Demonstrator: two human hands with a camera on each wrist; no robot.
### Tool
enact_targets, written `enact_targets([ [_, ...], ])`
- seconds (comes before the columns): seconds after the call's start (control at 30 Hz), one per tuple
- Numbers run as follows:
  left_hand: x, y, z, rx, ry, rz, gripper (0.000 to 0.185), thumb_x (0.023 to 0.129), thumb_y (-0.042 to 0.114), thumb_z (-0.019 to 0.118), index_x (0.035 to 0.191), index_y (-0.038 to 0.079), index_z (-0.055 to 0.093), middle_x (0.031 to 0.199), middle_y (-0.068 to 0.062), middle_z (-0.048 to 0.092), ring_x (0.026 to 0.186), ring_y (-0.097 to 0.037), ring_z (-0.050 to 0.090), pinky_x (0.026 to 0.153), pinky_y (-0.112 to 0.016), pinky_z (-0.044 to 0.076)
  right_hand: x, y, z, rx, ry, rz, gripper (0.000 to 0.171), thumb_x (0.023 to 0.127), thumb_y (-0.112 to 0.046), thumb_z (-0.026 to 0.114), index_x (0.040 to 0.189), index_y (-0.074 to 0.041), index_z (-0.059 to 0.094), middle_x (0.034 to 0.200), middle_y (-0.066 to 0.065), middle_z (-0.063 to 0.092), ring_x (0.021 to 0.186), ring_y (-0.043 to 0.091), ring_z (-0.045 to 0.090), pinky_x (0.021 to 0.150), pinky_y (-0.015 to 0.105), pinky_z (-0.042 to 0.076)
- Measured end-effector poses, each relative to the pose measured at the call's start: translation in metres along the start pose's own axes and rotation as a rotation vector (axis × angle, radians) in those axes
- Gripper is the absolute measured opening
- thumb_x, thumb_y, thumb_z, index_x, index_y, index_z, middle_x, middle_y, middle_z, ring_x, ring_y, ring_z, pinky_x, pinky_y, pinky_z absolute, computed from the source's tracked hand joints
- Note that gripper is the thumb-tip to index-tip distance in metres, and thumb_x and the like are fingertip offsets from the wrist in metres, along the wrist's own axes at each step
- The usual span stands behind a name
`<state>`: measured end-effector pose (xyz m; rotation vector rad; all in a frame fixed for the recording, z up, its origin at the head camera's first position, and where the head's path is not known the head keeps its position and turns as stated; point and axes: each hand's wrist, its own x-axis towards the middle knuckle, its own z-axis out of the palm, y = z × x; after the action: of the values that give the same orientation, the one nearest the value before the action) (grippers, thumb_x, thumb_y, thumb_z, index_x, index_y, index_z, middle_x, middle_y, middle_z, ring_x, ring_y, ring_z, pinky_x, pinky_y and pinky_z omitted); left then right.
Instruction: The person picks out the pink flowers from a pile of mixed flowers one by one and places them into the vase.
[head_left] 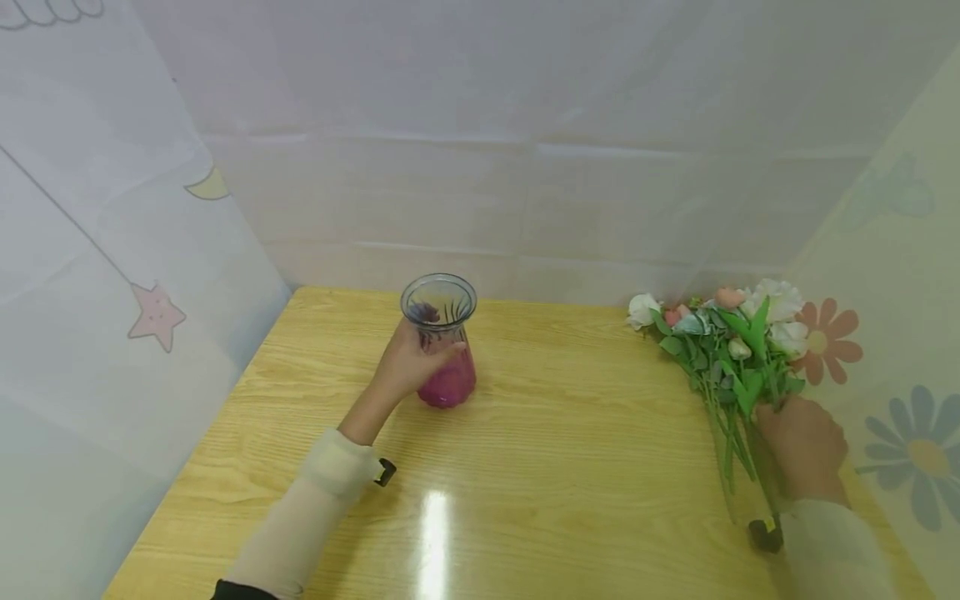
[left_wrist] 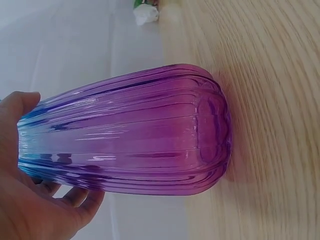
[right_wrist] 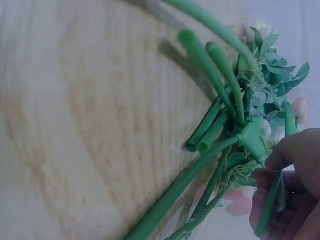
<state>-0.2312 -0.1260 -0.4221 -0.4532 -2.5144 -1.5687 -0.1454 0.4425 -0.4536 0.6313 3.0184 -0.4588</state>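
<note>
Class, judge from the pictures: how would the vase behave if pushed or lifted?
The vase looks like glass, so it would probably be stiff and might break if dropped. Its shiny, ribbed surface may feel somewhat slippery. Taller than wide, it might tip if pushed near its flared rim.

Printed sheets (head_left: 82,217) flank a wooden table (head_left: 570,467), booth-like.

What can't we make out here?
Ribbed purple-and-blue glass vase, rim: left wrist view, behind left hand or past left edge.
Long round green stem, lower end: right wrist view, cut by bottom edge.
Right hand, most fingertips: head view, hidden by its own back.
</note>
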Motion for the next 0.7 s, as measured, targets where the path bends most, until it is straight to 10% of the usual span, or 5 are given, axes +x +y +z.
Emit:
enact_targets([
  [0.33, -0.005, 0.002, 0.017, -0.036, -0.006, -0.012, 0.069, 0.083, 0.031, 0.083, 0.137, 0.007, 0.045, 0.131, -0.016, 0.062, 0.127, -0.033, 0.058, 0.111, -0.049, 0.044, -0.002, -0.002, -0.002, -0.004, -0.008, 0.017, 0.044, 0.098, -0.026, 0.036, 0.069, 0.001, 0.056, 0.081, 0.036, 0.060, 0.068, 0.051, 0.059, 0.045, 0.048, 0.044],
  [0.6, -0.012, 0.009, 0.026, -0.022, -0.013, -0.033, 0.075, 0.083, 0.040, 0.083, 0.139, 0.009, 0.045, 0.133, -0.015, 0.061, 0.128, -0.034, 0.056, 0.112, -0.054, 0.042, 0.001, 0.002, -0.002, 0.065, -0.060, -0.061, 0.061, 0.103, -0.040, 0.042, 0.130, 0.013, 0.056, 0.129, 0.043, 0.052, 0.101, 0.064, 0.053, 0.075, 0.067, 0.049],
  [0.7, -0.014, 0.011, 0.028, -0.019, -0.023, -0.035, 0.075, 0.083, 0.042, 0.082, 0.140, 0.010, 0.046, 0.132, -0.013, 0.061, 0.128, -0.034, 0.057, 0.111, -0.054, 0.043, 0.001, 0.000, -0.005, 0.095, -0.101, -0.082, 0.058, 0.104, -0.041, 0.041, 0.120, 0.012, 0.061, 0.114, 0.037, 0.062, 0.093, 0.054, 0.056, 0.077, 0.063, 0.049],
])
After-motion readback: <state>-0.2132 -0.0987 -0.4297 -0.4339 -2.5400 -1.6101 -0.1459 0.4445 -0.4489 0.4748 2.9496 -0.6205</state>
